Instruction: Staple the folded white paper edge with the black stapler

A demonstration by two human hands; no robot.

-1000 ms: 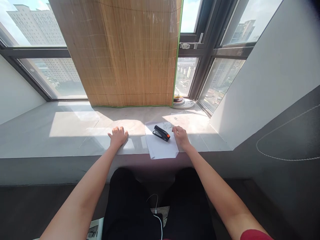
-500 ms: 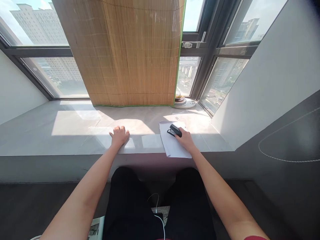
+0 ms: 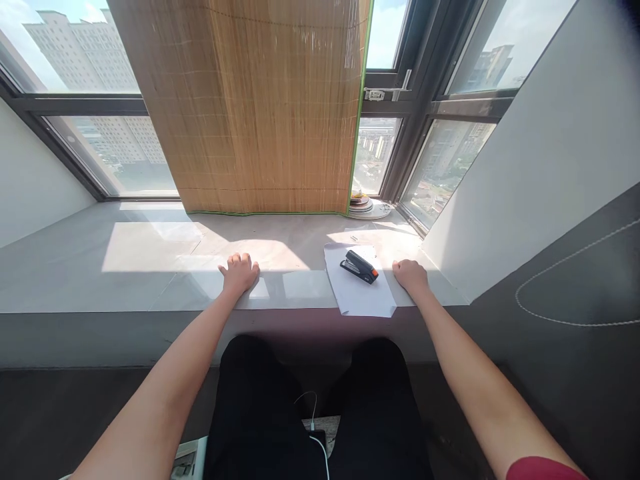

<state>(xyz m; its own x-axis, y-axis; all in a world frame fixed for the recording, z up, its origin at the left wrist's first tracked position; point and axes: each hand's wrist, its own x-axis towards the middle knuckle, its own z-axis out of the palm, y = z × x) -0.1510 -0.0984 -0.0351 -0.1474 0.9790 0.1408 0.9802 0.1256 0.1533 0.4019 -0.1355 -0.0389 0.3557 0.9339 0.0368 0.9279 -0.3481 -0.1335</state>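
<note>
A black stapler [image 3: 359,267] with an orange-red end lies slantwise on white sheets of paper [image 3: 363,300], whose near edge sticks out past the front of the sill. Just right of the paper, my right hand [image 3: 410,275] rests on the sill as a loose fist, apart from the stapler, with nothing visible in it. To the left, my left hand [image 3: 239,272] lies on the sill with its fingers spread and holds nothing.
A pale stone windowsill [image 3: 145,287] runs across the view. A bamboo blind [image 3: 270,120] with green edging hangs over the window behind it. Stacked plates [image 3: 369,208] stand in the right corner. A white cable [image 3: 320,445] lies between my legs.
My right hand has let go of the stapler and moved right onto the sill. The stapler and paper sit slightly further right. My left hand has stayed put.
</note>
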